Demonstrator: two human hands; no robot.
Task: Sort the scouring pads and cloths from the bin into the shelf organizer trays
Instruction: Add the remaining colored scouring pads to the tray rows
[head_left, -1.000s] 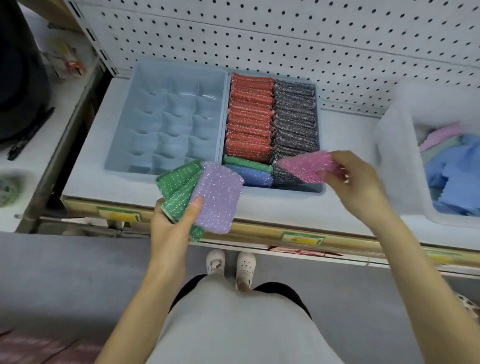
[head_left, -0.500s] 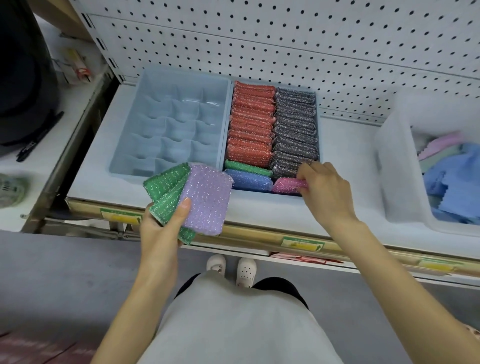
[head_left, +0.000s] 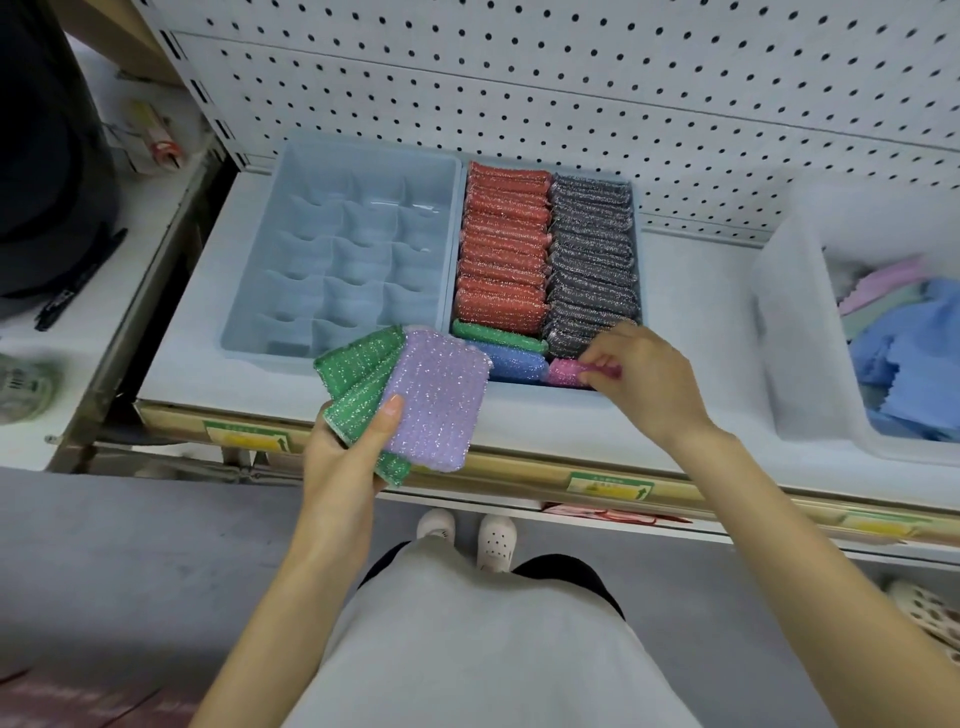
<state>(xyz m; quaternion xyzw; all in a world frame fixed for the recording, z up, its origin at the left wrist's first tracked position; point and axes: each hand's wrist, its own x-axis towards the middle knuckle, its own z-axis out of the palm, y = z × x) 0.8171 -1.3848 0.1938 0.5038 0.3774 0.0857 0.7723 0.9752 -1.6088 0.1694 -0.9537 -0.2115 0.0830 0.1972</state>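
The white shelf (head_left: 691, 322) carries a blue divided tray (head_left: 353, 244) on the left. A second tray (head_left: 640, 270) sits flush beside it, and a clear bin (head_left: 800, 332) stands apart on the right.

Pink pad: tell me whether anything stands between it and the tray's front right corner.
Nothing visible does. The pink pad already sits in that corner of the tray, in front of the gray pads, pinched by the right hand.
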